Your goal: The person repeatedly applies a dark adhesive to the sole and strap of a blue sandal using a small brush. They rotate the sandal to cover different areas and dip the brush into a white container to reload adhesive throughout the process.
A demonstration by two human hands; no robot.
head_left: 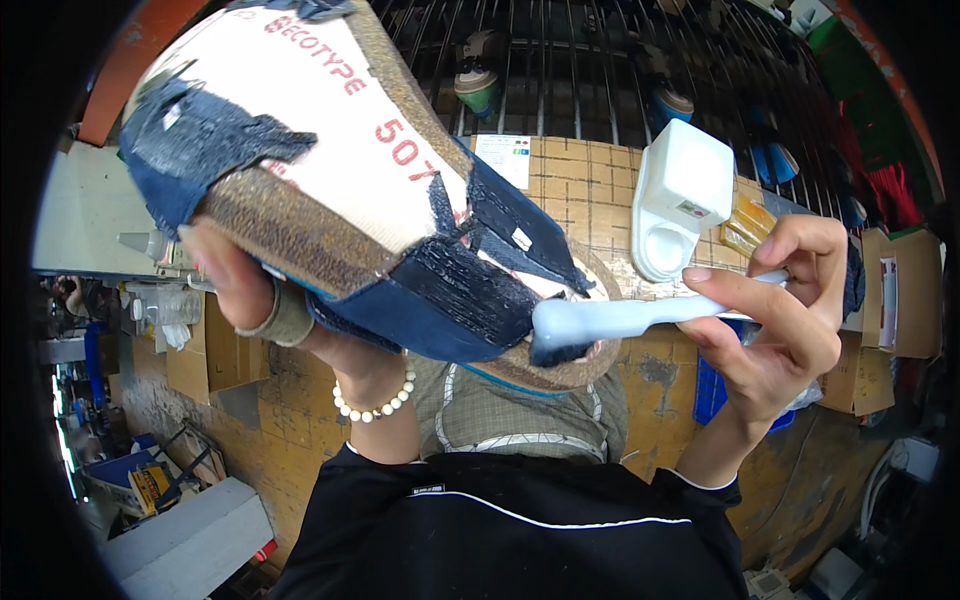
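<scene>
My left hand [240, 280] grips an upside-down sandal [350, 260] from below, thumb along its edge. Its underside shows a pale sole with red printing, a brown cork-like rim and dark blue straps folded over it. The black strap ends look rough, some of them wet and shiny. Between thumb and fingers, my right hand [780, 320] pinches a brush [640, 315] by its pale handle. The brush's dark bristles touch the sandal by the strap end at its lower right. A finger wrap is on my left thumb.
A white dispenser [685, 190] with a round cup stands on the cardboard-topped bench [570, 170], beside a yellowish block [745, 225]. Behind it, metal bars [560, 60] hold several shoes. Open cardboard boxes [875, 370] are at the right; a grey box [190, 540] is at the lower left.
</scene>
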